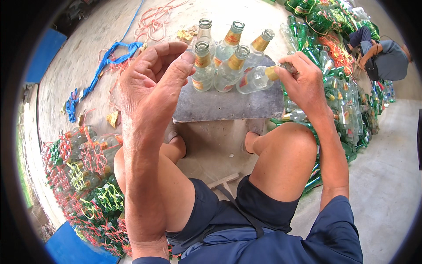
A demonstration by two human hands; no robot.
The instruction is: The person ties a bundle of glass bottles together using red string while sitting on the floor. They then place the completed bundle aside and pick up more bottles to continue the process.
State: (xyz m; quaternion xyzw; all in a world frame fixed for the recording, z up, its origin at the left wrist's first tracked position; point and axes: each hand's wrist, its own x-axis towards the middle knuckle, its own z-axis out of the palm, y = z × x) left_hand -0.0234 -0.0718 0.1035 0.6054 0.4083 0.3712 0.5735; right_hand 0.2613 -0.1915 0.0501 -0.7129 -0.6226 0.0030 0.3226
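Several clear glass bottles (228, 74) with gold and red labels stand upright, close together, on a low grey board-topped table (227, 105). My right hand (301, 81) grips the neck of another clear glass bottle (258, 79), which is tilted, its base low beside the standing ones and its neck towards the right. My left hand (158, 72) is raised just left of the group, palm inward and fingers curved, with a gap between the thumb and fingers. Nothing shows in it. The left thumb tip overlaps the edge of the nearest standing bottle in view; whether they touch, I cannot tell.
At left lie bundles of bottles tied with plastic strapping (95, 153). A heap of green and clear bottles (343, 109) lies at right, with a seated person (385, 57) beyond. Blue strapping (99, 71) and loose pink strands (158, 21) lie on the floor.
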